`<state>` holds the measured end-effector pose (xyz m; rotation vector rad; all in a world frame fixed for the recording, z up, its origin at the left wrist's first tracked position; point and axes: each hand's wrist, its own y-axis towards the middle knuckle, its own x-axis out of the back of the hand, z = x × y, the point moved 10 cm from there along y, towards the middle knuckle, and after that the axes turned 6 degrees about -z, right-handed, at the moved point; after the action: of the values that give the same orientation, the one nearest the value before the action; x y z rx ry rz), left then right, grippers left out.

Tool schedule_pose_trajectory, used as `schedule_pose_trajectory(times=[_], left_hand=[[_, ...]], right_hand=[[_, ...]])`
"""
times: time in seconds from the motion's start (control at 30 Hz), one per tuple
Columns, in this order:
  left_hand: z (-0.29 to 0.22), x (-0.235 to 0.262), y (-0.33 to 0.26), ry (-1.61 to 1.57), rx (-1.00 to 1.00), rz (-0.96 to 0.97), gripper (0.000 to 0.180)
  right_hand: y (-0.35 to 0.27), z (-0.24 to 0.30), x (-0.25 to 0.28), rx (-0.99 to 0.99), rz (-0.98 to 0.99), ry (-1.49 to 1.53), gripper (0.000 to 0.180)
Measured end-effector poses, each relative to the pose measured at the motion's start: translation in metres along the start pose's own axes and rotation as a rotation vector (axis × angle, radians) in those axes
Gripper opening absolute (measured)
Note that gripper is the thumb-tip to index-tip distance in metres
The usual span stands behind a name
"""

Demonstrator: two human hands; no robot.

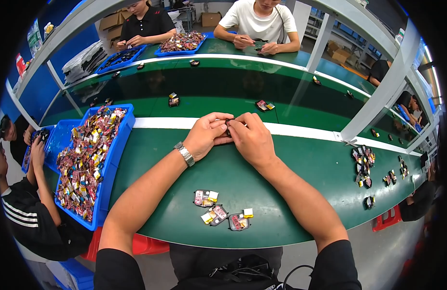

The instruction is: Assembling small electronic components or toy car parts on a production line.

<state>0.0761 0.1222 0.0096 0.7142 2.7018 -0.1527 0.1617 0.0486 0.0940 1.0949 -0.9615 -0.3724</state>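
Observation:
My left hand [207, 135] and my right hand [253, 138] meet above the far edge of the green table, by the white strip. Both are closed on a small black casing [228, 127], pinched between the fingertips and mostly hidden by them. Between my forearms lie three small dark casings, each with a pinkish circuit board and a yellow-and-white block: one casing [204, 197] at the back, another [216, 215] in the middle, a third [239, 221] to the right. A metal-banded watch [184, 153] is on my left wrist.
Left of my arm, a blue tray [106, 181] is heaped with small circuit boards. Several similar parts [362, 164] lie to the right. Beyond the white strip [300, 129], the green belt [209, 108] carries scattered pieces. A grey post [378, 96] rises at right. Co-workers sit opposite and at left.

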Motion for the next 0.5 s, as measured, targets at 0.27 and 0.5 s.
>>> schedule_pose_trajectory(times=[0.27,0.5], left_hand=[[-0.002,0.004,-0.001,0.024,-0.024,-0.044,0.032],[-0.005,0.0,-0.004,-0.049,-0.039,-0.06,0.054]], right_hand=[[-0.004,-0.009,0.001,-0.117,-0.002,0.099,0.026],[0.007,-0.047,0.003,-0.161,-0.083,0.143,0.022]])
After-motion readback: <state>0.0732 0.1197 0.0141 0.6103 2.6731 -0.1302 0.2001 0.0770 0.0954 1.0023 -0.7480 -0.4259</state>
